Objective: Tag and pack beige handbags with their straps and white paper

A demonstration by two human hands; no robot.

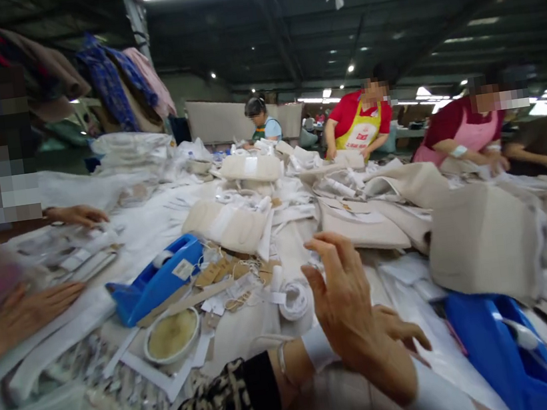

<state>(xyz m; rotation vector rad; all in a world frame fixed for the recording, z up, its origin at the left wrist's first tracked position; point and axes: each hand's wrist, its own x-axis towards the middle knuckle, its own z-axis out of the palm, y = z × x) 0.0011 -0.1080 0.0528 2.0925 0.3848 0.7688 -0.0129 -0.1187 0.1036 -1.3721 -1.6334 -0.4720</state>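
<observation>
My right hand is raised in the middle, crossing in front of my left wrist. Its fingers are apart and loosely curved, with nothing between them. Behind it, my left hand reaches rightward, partly hidden; the fingers that show are stretched out, holding nothing visible. White bands circle both wrists. Just left of my right hand lies a roll of white tape or ribbon. Beige fabric spreads under my forearms, blurred. Brown tags with strings lie further left.
Blue tape dispensers stand at left and right. A white bowl holds something yellowish. Folded beige fabric pieces and a large upright one crowd the table. A co-worker's hands rest at left; several people work across.
</observation>
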